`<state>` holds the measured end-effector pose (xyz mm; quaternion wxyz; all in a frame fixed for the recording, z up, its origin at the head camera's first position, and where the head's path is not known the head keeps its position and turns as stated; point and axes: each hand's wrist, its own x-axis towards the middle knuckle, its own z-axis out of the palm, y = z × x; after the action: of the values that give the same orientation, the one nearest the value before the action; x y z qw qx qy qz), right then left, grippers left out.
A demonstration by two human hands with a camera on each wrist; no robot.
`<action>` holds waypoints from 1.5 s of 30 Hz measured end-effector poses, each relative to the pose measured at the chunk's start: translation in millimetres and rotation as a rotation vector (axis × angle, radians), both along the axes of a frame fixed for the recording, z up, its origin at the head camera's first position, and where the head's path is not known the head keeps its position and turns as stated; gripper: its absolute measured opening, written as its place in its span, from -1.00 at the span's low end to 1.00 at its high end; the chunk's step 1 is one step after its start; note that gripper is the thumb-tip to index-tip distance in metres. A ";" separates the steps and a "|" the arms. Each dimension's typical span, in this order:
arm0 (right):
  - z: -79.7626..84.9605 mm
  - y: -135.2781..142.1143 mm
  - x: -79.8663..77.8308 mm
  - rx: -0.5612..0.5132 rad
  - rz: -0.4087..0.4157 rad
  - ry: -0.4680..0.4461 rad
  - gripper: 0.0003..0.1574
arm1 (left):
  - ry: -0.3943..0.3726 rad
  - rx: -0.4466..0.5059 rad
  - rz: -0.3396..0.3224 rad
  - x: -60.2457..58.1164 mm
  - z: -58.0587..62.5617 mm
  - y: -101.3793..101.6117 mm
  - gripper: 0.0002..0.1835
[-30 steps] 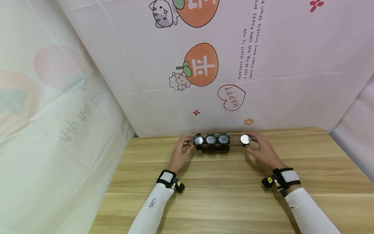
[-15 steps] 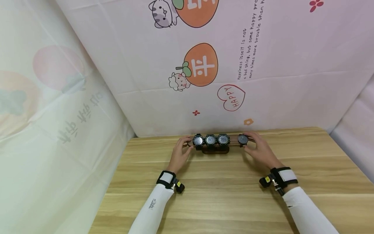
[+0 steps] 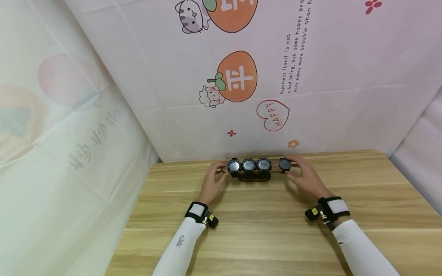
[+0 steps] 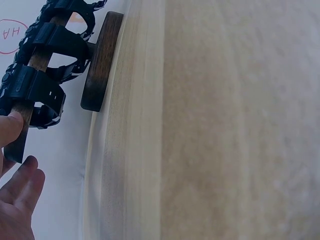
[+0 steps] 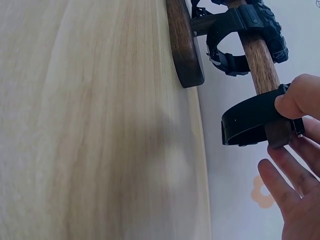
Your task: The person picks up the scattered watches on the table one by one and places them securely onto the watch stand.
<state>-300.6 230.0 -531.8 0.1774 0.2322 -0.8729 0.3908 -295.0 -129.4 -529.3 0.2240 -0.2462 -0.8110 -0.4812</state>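
A dark wooden watch stand, its bar (image 3: 275,163) lying sideways above a low base (image 3: 254,178), stands at the table's back edge. Three black wristwatches (image 3: 248,165) hang closed round the bar, side by side at its left and middle. My left hand (image 3: 211,184) pinches the bar's left end, thumb on the wood in the left wrist view. On the right end sits a slimmer black wristwatch (image 3: 284,165), its strap (image 5: 250,115) looped round the bar. My right hand (image 3: 306,179) holds this watch by thumb and fingers. A bare stretch of bar separates it from the others.
A wood-grain table (image 3: 255,230) spreads in front of the stand. Right behind it rises a white printed cloth (image 3: 186,130), with another cloth wall (image 3: 86,161) on the left. Each wrist wears a strapped-on camera (image 3: 212,221).
My right hand has slid the slimmer watch a little leftward along the bar, and its face has stopped glaring white. The left hand has kept its place.
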 end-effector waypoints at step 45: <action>-3.9 -15.4 -5.4 0.065 0.004 0.072 -0.25 | -0.082 -0.089 0.025 -15.5 -19.1 -10.3 -0.61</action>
<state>-306.0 214.6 -535.7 0.2002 0.2536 -0.8776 0.3542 -310.5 -139.6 -548.4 0.1852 -0.2259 -0.8431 -0.4515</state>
